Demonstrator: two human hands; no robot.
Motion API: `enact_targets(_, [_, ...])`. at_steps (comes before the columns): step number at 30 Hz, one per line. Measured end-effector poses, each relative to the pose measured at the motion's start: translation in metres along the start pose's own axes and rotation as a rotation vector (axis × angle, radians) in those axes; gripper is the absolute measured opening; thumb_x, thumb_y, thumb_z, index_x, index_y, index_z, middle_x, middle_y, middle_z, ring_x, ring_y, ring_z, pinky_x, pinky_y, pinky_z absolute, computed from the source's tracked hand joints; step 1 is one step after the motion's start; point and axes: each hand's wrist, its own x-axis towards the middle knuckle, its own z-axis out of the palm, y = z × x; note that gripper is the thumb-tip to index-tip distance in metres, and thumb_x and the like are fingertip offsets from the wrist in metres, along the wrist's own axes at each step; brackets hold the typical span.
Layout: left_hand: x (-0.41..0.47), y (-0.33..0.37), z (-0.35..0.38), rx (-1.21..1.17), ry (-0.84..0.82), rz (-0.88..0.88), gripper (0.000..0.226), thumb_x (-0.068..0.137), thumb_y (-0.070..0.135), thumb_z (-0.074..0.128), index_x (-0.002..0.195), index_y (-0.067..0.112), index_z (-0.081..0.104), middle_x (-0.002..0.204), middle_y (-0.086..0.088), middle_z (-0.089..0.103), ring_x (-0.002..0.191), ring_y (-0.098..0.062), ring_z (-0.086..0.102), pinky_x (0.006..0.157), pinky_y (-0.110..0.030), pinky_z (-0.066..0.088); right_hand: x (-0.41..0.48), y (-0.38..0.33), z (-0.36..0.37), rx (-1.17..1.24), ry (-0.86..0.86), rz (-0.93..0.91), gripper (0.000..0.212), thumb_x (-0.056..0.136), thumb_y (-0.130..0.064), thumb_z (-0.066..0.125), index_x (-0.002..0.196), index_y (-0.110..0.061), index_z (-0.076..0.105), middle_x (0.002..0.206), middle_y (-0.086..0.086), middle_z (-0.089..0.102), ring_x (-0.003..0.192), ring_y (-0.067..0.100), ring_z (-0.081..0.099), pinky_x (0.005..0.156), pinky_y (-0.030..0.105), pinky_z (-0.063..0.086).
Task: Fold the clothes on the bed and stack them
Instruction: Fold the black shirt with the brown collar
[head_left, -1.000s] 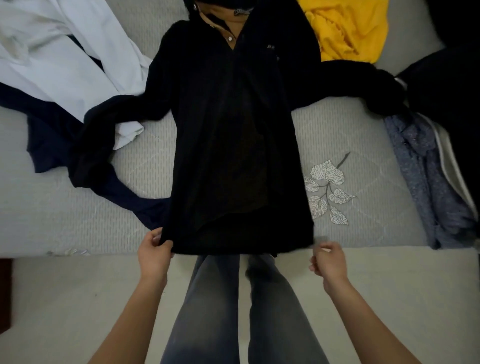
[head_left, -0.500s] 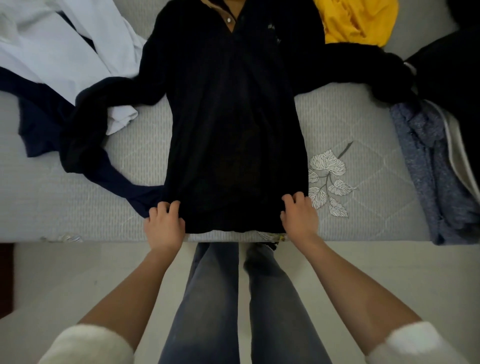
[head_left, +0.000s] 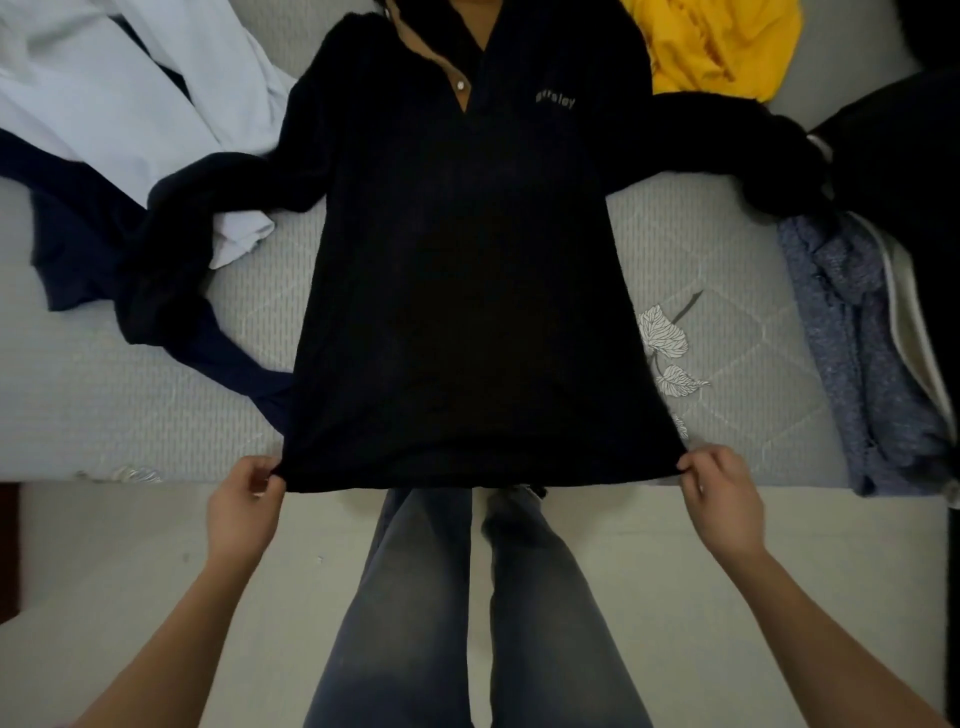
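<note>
so the black long-sleeve shirt (head_left: 467, 291) is laid face up across the grey bed (head_left: 104, 395), collar at the far side, hem right at the near edge; small pale lettering on the chest and a button at the open neck; both sleeves are flung out sideways, the one on the left bunched up in a lump, the one on the right running off toward a dark pile (head_left: 904, 156)

left hand (head_left: 241, 506) has its grip pinching the hem's left corner between thumb and curled fingers; right hand (head_left: 722, 501) is doing the same on the right corner; the hem looks stretched tight between the two

other stuff on the bed: a white shirt (head_left: 104, 98) far left with a navy garment (head_left: 78, 244) partly under it and under the bunched sleeve; a yellow garment (head_left: 722, 47) up by the right shoulder; a blue-grey heathered garment (head_left: 852, 338) at the right edge, just beside the dark pile; there's a leaf print (head_left: 665, 338) on the mattress cover, partly tucked under the shirt's right side

the person's jeans (head_left: 415, 597) show below the hem, standing on a pale floor (head_left: 805, 530)
</note>
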Motion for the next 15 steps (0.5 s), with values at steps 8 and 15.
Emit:
enact_targets(8, [0.016, 0.015, 0.01, 0.297, -0.002, 0.072, 0.039, 0.081, -0.003, 0.051, 0.12, 0.001, 0.055, 0.117, -0.025, 0.054, 0.103, -0.041, 0.052, 0.086, -0.046, 0.044, 0.027, -0.043, 0.009, -0.182, -0.174, 0.084, 0.016, 0.067, 0.009, 0.056, 0.079, 0.005, 0.065, 0.1, 0.029, 0.059, 0.092, 0.048, 0.055, 0.07, 0.047, 0.048])
enact_targets(15, [0.013, 0.046, 0.023, 0.715, -0.164, 0.574, 0.045, 0.075, 0.031, 0.035, 0.084, 0.008, 0.073, 0.082, -0.012, 0.07, 0.078, -0.036, 0.062, 0.065, -0.041, 0.047, 0.046, -0.08, 0.014, -0.273, -0.363, -0.189, 0.031, 0.083, -0.006, 0.057, 0.113, -0.002, 0.063, 0.112, 0.021, 0.06, 0.099, 0.039, 0.057, 0.076, 0.042, 0.047])
